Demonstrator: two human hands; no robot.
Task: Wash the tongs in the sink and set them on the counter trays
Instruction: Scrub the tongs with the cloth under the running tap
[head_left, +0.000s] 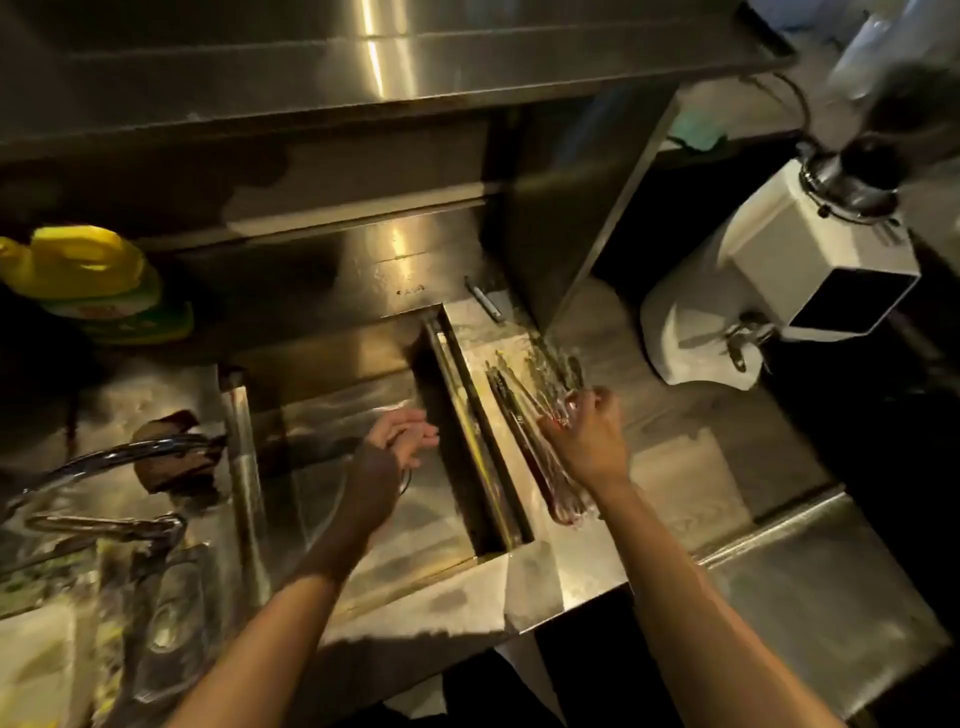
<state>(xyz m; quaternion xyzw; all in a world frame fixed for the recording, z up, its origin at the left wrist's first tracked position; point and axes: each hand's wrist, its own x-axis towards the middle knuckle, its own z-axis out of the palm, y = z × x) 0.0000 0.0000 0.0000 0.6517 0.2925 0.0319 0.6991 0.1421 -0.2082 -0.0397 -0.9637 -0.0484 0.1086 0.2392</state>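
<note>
Dim kitchen wash station, all brushed stainless steel: a backsplash and overhanging steel shelf (395, 57) at 12 o'clock, and a wet steel counter (675, 467) running from centre toward 4 o'clock. Rectangular steel sink basin (332, 395) at centre, with a narrow slotted trough (478, 441) along its right wall. Curved chrome faucet (104, 457) at 9 o'clock, above a second, cluttered basin at 8 o'clock. Yellow plastic detergent jug (88, 270) at 10 o'clock on the sink ledge. White boxy countertop machine with a chrome fitting (779, 270) at 2 o'clock. Bundle of long metal tongs (519, 410) lying on the counter just right of the trough, blurred; a tray under them cannot be made out. Right hand (587, 436) curled over the bundle, fingers closed on the tongs. Left hand (400, 436) over the basin, fingers loosely extended, holding nothing visible.
</note>
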